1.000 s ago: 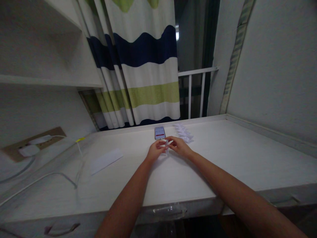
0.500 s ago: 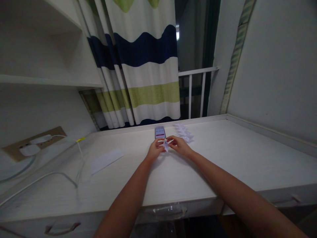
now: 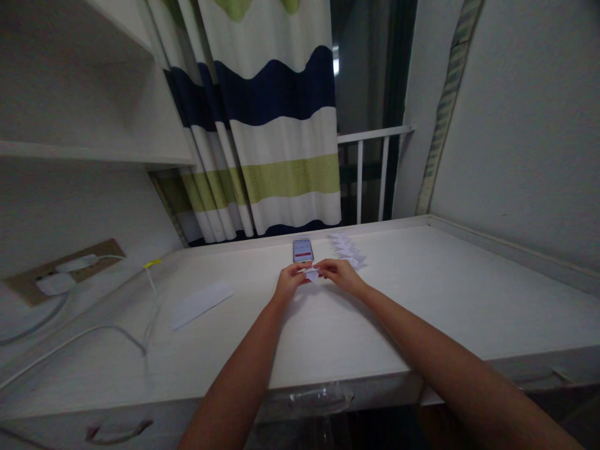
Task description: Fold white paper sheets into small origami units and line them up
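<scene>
Both my hands meet over the middle of the white desk [image 3: 422, 300]. My left hand [image 3: 289, 282] and my right hand [image 3: 338, 274] pinch a small folded white paper piece [image 3: 311, 274] between their fingertips, just above the desk. A phone [image 3: 302, 250] with a lit screen lies flat right behind the hands. A pile of several small folded white papers [image 3: 347, 248] sits just behind my right hand.
A white paper strip [image 3: 200, 304] lies on the desk at the left. White cables [image 3: 117, 328] run from a wall socket [image 3: 56, 273] across the left side. A striped curtain [image 3: 276, 125] hangs behind, a shelf [image 3: 84, 153] juts out at upper left, and drawer handles [image 3: 119, 431] show below the front edge.
The small paper piece has been turned and flattened between my fingertips; both hands shifted slightly upward. Nothing else moved.
</scene>
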`<state>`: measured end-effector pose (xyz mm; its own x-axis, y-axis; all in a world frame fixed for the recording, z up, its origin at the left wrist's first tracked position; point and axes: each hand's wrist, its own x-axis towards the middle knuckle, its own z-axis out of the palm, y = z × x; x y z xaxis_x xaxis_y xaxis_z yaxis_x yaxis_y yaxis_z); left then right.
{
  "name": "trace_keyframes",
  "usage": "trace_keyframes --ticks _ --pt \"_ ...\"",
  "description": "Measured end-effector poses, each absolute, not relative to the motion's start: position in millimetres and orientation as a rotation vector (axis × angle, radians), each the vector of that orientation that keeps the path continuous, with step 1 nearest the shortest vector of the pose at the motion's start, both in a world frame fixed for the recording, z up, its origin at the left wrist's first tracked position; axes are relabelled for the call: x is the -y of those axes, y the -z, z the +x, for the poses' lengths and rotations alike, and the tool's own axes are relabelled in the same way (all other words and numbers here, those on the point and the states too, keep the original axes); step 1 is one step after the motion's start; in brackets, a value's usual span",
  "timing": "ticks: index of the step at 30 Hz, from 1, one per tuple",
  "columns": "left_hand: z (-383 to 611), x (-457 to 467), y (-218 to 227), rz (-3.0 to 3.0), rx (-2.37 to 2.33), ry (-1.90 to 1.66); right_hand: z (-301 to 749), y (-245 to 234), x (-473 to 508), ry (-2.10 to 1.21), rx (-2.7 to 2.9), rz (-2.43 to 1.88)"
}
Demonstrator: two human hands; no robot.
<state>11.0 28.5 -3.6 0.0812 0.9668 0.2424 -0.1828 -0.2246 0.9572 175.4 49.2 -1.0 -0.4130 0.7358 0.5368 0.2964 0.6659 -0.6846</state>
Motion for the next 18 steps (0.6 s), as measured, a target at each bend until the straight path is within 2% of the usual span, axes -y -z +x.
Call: trace_keyframes --ticks 7,14,18 --pt "12.9 -26.7 0.3 1.298 -0.905 -1.354 174.2 -0.5 -47.6 -0.665 1.984 -0.772" --pt "14.5 -29.9 5.1 1.303 -0.892 -1.375 174.7 0.5 -48.9 -0.57 1.995 -0.754" --pt "14.3 -28.7 7.0 1.237 -0.935 -1.268 174.9 1.6 -51.9 -0.671 1.945 -0.748"
